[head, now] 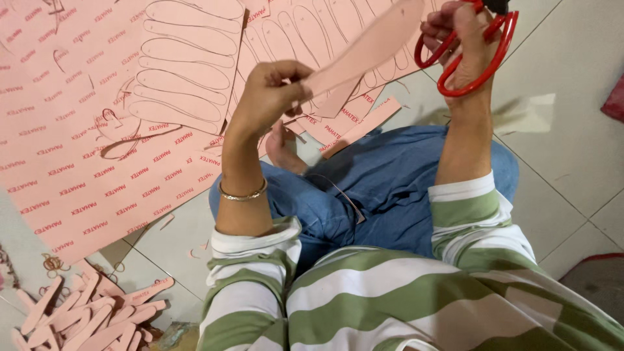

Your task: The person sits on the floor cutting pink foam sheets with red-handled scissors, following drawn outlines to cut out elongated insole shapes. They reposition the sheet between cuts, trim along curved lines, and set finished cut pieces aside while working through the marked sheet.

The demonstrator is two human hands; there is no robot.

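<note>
The left hand pinched 1 end of the pink cut-out strip, held in the air above the lap. The right hand gripped the red scissors; blades hidden. Long axis ran lower left to upper right. Risk: the one-ended pinch could let the strip flex or slip

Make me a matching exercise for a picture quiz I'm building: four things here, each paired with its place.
1 cut-out pink strip
2 red-handled scissors
3 gold bangle
4 pile of pink cut pieces

a floor, lower left corner
b left wrist
c right hand
d pinched in left hand

Pairs: 1-d, 2-c, 3-b, 4-a
</note>
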